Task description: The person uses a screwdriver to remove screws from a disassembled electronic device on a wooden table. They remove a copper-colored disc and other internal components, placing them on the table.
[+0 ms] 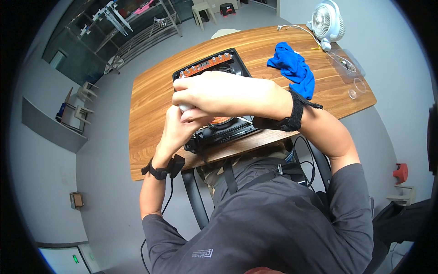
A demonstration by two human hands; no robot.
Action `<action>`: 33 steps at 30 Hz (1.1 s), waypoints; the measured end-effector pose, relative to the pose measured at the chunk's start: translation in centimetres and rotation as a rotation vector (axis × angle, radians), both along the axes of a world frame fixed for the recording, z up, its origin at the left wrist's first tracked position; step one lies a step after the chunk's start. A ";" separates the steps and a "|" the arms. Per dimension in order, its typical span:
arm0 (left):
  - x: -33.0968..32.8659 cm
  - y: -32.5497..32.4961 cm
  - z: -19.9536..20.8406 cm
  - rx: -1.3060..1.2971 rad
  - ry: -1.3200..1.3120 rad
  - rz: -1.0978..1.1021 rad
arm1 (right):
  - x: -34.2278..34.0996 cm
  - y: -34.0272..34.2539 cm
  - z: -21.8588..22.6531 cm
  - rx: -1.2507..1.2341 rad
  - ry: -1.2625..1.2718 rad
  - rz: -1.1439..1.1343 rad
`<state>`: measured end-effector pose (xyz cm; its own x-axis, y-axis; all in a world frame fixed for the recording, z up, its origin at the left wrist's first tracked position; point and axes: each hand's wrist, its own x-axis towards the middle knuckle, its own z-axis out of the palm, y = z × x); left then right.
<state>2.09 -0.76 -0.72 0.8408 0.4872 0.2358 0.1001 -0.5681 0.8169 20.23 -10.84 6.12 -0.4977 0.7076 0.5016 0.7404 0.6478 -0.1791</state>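
Both hands meet above an opened black appliance (242,68) that looks like an induction cooker lying on the table. My right hand (212,93) reaches across to the left, its fingers closed round a small whitish object (185,108). Little of that object shows, so its kind stays unclear. Just below, my left hand (179,128) is closed too and presses against the right one; what its fingers hold is hidden. Along the appliance's far edge runs an orange circuit strip (205,65) with a display and several round buttons. An orange part shows beneath my hands.
The wooden table (155,91) carries a crumpled blue cloth (294,68) to the right. A white fan (326,25) stands in the far right corner, with clear plastic containers (358,86) nearer. Black straps circle both wrists, and a cable (169,196) hangs from the left one.
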 end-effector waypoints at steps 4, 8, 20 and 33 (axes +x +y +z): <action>-0.3 0.1 -0.3 0.024 -0.072 -0.030 | 0.4 0.1 -0.3 -0.087 0.061 0.016; -0.8 0.0 -0.1 -0.031 -0.061 -0.038 | 0.5 -0.4 0.0 -0.161 0.089 0.012; 0.2 -0.5 0.1 -0.006 -0.125 0.079 | -0.1 -0.5 0.2 0.066 -0.071 -0.196; -1.0 1.6 -0.5 -0.053 0.026 -0.044 | 0.8 -0.3 -0.5 -0.122 0.074 -0.109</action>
